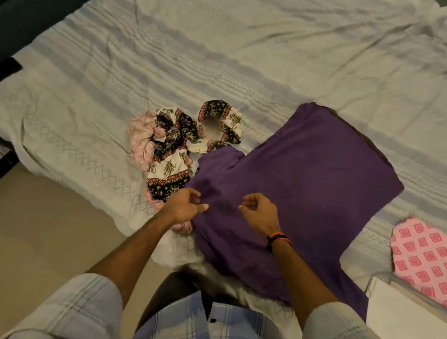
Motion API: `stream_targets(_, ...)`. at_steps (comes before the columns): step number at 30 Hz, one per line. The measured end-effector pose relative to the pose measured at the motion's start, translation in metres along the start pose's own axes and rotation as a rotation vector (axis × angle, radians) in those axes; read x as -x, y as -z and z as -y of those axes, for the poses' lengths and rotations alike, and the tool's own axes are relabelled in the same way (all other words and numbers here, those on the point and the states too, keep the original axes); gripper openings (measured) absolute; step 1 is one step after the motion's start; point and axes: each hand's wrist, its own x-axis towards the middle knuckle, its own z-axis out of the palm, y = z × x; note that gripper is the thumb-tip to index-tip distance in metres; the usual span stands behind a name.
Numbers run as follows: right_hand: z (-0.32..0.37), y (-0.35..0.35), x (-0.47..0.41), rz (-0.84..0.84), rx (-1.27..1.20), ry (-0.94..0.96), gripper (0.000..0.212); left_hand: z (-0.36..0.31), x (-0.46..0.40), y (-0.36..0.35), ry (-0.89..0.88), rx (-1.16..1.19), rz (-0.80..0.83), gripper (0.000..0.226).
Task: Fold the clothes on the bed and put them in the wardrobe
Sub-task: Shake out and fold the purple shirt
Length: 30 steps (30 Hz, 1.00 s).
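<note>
Your left hand (184,206) and right hand (260,215) hover over the near edge of the purple garment (312,185), fingers loosely curled, each grip empty. The garment lies spread flat on the bed (231,44), at centre. A crumpled elephant-print cloth (180,147) sits at its 9 o'clock, touching it. A pink patterned cloth (435,260) lies at 4 o'clock, apart.

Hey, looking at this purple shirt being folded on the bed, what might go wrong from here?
1. The purple shirt overhangs the bed edge near the person, so it may slide off.
2. Its left side lies against the crumpled patterned clothes; a fold could catch them.
3. Both the left hand and right hand seem to hold nothing, so wrinkles may get folded in.
</note>
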Motion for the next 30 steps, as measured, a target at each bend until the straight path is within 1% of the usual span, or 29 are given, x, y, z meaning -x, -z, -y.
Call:
stream_targets(7, 0.019, -0.002, -0.065, 0.091, 0.1, -0.027, 0.033, -0.004, -0.049, 0.009, 0.064, 0.021, 0.011, 0.044)
stream_targets(15, 0.037, -0.02, -0.168, 0.077, 0.235, -0.09, 0.035, -0.007, -0.148, 0.013, 0.123, 0.075, 0.002, 0.044)
stream_targets(21, 0.03, -0.042, -0.24, 0.082, 0.443, -0.061, 0.041, -0.005, -0.215, 0.005, 0.217, 0.037, -0.124, 0.046)
stream_targets(23, 0.027, -0.047, -0.256, 0.094, 0.478, -0.059, 0.05, -0.001, -0.231, 0.002, 0.246, 0.017, -0.133, 0.042)
stream_targets(25, 0.021, -0.052, -0.269, 0.126, 0.501, -0.095, 0.055, 0.006, -0.246, -0.002, 0.284, 0.043, -0.098, 0.039)
stream_targets(27, 0.015, -0.055, -0.279, 0.159, 0.526, -0.159, 0.052, 0.012, -0.257, -0.004, 0.304, 0.096, -0.068, 0.034)
stream_targets(30, 0.016, -0.05, -0.286, 0.199, 0.536, -0.201, 0.034, 0.017, -0.263, -0.004, 0.351, 0.228, -0.059, 0.023)
